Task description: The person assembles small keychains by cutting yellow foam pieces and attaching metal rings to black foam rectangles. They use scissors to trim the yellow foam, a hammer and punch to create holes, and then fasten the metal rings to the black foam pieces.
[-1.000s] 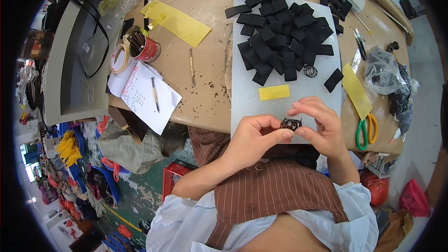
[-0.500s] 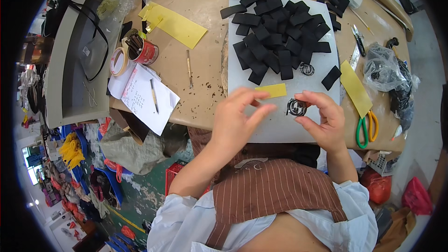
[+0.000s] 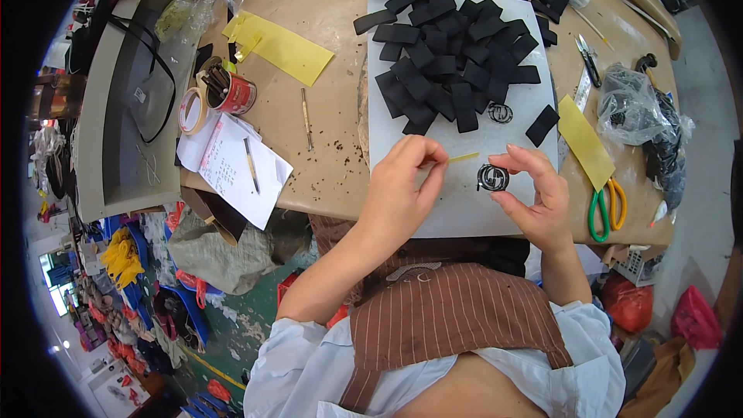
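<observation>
I take the pale board [image 3: 464, 220] as my landmark. Over its near right part I have the right hand [image 3: 546, 205], with thumb and index finger pinching the right edge of a black coil [image 3: 493, 178]. The coil is nearly round, so I can give it no clear long axis; its flat face is turned up to my camera, and a small free tip juts out at its lower left.

Over the board's near left part is the left hand [image 3: 401, 190], thumb and index finger pressed together on the left end of a yellow card [image 3: 464, 157]. I see that card almost edge-on, as a thin line. Its long axis runs left to right with a slight tilt toward the board's far side, and its free end points right, beyond the coil's far side and apart from it.

A heap of black bands [image 3: 457, 54] covers the board's far part, pointing every way. At the heap's near right edge, on the board, lies a second coil [image 3: 500, 113]. By the board's right edge a single black band [image 3: 542, 125] slants from far right to near left. Just right of the board, a yellow strip [image 3: 586, 143] slants the other way, with scissors [image 3: 599, 217] at its near end.
</observation>
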A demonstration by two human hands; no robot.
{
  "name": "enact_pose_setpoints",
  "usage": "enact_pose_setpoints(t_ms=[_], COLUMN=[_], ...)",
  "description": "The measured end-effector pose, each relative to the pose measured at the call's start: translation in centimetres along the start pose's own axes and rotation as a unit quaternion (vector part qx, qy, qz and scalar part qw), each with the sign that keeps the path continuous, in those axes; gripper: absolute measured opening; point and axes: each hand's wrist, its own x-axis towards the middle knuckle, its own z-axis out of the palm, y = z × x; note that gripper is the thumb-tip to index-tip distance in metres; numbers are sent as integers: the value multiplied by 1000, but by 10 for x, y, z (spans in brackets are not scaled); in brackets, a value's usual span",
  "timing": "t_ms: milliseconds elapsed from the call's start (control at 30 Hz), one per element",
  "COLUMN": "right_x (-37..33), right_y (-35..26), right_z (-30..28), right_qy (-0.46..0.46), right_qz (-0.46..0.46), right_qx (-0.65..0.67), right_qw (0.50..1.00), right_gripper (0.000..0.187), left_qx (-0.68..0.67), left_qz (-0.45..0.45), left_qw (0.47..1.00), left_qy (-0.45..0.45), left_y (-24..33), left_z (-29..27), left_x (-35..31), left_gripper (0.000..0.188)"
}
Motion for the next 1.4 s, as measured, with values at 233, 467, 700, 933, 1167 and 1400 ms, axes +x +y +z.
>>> enact_pose_setpoints(t_ms=[233,467,700,933,1167,1400], right_x=[15,24,25,27,24,18], right_y=[-26,-32,-38,-39,-35,-32], right_z=[-7,4,3,1,0,-4], right_qy=[-2,-73,-85,-97,-83,-83], right_qz=[-106,-61,-32,-55,-114,-79], right_qx=[17,-3,6,-15,-18,49], right_qw=[994,995,996,994,990,992], right_gripper=[62,57,56,54,53,55], left_qx=[-371,-471,-463,-479,-498,-417], left_qz=[-206,-236,-231,-259,-235,-221], left_qw=[899,844,848,829,810,879], left_qy=[-105,-100,-115,-126,-203,-68], left_y=[19,31,34,30,5,19], left_z=[-17,-20,-27,-29,-31,-18], left_x=[-9,-22,-27,-26,-26,-24], left_gripper=[22,39,41,38,35,25])
